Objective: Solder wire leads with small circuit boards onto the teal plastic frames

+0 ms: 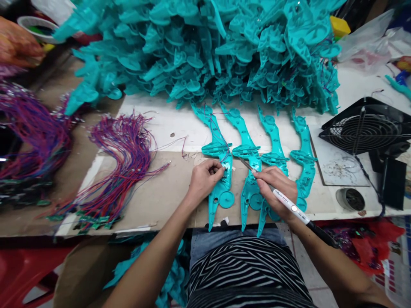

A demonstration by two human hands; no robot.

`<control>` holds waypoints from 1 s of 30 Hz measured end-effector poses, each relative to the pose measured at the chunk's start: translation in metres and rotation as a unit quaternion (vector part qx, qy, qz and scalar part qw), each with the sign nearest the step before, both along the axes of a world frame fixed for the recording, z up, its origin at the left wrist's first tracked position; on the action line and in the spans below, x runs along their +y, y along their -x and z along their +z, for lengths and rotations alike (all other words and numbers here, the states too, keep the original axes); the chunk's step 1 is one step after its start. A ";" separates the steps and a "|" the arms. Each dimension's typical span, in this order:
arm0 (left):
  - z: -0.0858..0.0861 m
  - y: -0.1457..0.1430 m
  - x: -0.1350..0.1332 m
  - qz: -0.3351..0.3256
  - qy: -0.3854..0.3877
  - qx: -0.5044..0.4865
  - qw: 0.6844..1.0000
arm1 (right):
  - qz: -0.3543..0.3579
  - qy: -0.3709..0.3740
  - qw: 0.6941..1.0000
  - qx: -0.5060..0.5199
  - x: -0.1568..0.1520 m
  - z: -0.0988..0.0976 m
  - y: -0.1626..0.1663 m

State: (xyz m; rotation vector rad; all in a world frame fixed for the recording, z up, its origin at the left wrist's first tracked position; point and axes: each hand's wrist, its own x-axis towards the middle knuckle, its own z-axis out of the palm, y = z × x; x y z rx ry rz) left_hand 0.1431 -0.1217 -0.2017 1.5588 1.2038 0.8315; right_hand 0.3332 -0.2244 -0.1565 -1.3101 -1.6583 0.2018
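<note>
Several curved teal plastic parts lie in a row in front of me. My left hand is pinched closed over the leftmost teal plastic part, and whatever sits between its fingertips is too small to make out. Thin red and blue wires loop along that part and end near these fingers. In my right hand is a soldering iron with a white handle, gripped like a pen. Its metal tip points up and left, over the second teal plastic part. Two more parts lie to the right, one partly hidden by this hand.
A big heap of teal parts fills the back of the table. Left lie a bundle of red and blue wires and a larger wire pile. A black fan, a board and a small round tin stand right.
</note>
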 end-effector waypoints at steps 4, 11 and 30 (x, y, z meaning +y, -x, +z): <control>0.000 0.000 0.000 0.002 0.006 -0.003 1.000 | -0.035 -0.005 0.999 -0.009 -0.002 0.001 -0.011; 0.000 -0.002 -0.001 0.007 -0.008 -0.003 1.000 | -0.048 -0.017 0.999 -0.015 -0.004 -0.003 -0.022; -0.002 -0.002 0.000 0.001 0.003 -0.015 1.000 | 0.104 -0.042 0.989 -0.099 0.011 -0.020 0.000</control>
